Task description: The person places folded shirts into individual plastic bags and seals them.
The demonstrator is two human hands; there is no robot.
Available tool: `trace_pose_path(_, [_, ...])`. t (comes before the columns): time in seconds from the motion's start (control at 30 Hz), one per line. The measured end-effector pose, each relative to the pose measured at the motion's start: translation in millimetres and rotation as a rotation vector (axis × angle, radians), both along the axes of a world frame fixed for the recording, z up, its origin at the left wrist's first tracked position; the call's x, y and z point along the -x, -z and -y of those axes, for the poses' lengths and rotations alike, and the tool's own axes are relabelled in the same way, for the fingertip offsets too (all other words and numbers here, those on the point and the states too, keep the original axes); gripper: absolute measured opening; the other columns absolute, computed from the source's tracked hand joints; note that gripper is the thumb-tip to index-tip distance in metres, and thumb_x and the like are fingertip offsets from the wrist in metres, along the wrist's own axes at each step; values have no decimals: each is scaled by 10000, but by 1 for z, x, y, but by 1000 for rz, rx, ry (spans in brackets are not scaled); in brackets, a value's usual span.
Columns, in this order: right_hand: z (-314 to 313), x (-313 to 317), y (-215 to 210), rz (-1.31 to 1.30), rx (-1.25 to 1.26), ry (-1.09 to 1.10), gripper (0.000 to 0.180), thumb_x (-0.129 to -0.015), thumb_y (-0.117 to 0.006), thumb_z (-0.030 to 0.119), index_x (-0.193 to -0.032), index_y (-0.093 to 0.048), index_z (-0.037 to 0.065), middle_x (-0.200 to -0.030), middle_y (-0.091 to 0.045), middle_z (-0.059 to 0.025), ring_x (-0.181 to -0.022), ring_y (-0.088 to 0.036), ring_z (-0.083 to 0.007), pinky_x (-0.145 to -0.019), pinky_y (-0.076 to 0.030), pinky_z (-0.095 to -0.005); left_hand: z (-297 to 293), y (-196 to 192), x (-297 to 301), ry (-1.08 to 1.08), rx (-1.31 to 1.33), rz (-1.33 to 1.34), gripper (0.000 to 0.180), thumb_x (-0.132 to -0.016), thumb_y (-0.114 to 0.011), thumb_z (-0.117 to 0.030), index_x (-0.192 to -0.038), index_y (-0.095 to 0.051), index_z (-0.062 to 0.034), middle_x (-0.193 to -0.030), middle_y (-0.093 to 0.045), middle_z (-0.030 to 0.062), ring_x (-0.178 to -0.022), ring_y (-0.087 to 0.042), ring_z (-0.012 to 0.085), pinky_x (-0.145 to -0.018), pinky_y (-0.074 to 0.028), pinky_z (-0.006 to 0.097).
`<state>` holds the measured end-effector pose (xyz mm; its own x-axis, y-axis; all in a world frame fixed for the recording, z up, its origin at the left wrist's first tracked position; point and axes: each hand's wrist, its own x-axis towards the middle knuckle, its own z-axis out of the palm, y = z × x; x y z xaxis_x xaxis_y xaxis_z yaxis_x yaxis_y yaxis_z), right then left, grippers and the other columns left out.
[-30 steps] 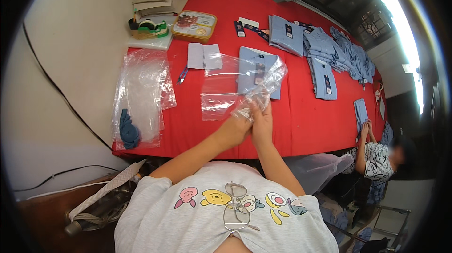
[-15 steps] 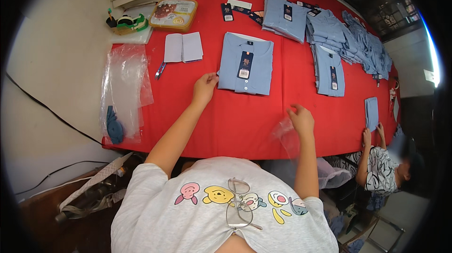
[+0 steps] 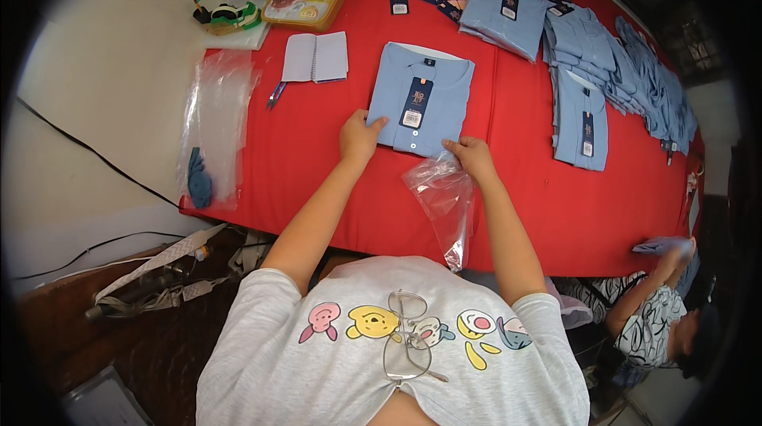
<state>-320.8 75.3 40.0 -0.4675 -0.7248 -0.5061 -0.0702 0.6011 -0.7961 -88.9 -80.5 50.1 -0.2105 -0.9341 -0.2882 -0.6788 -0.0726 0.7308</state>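
Pinching the blue shirt (image 3: 441, 101), fingers closed, at eight o'clock (left hand (image 3: 359, 139)) and five (right hand (image 3: 472, 158), clear bag (image 3: 441, 196) too) needs even tension.

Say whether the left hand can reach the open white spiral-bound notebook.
Probably yes: only red tablecloth shows between the left hand and the open white notebook, though it would first have to let go of the folded light-blue cloth shirt.
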Motion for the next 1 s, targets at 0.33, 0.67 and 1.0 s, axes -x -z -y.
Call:
trace_pose_path(0.33, [-124, -144, 5, 292, -125, 62, 406, -967, -860, 301, -759, -681, 2, -634, -577, 4, -550, -495, -94, -507, -382, -312, -102, 35, -153, 43, -239, -252, 416, -931, -866, -265, -1148, -726, 61, -988, -811, 166, -884, -774, 228, -798, -586, 340])
trace_pose_path(0.67, [-190, -228, -48, -787, -99, -190, 339, -886, -872, 297, -1115, -691, 124, -850, -767, -80, -768, -750, -319, -680, -557, -452, -125, -22, -194, 568, 412, -75, 614, -945, -826, -262, -1507, -617, -128, -1646, -449, 191, -1478, -471, 391, -1221, -337, 561])
trace_pose_path(1.0, [-149, -285, -9, -789, 387, -54, 196, -935, -836, 239, -1101, -782, 152, -852, -765, -43, -640, -716, -235, -583, -542, -355, -122, 33, -176, 1129, 434, 58, 536, -1098, -596, -423, -1624, -513, -487, -1862, -114, 53, -1710, -48, 379, -1354, 8, 621])
